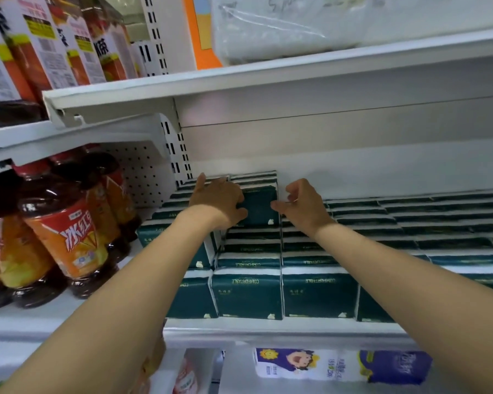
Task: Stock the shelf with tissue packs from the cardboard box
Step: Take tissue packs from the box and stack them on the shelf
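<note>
The tissue pack [261,207] in play sits just above the centre of the frame. It is perched on the lower layer of packs [248,291] that fills the shelf [268,328], with its dark green face turned towards the camera and its long side running left to right. The left hand [218,199] holds it, with fingers and thumb curled round its left edge. The right hand [303,207] hangs just to the right of the pack, fingers loosely curled and holding nothing. Its thumb points at the pack's right edge, and I can't tell whether it touches.

More raised packs stand right behind this one, towards the back wall. My guess is that the pack needs pushing straight back against them, and the left hand is the one placed to do it. Red-capped tea bottles [66,240] crowd the left of the frame. The cardboard box is out of sight.
</note>
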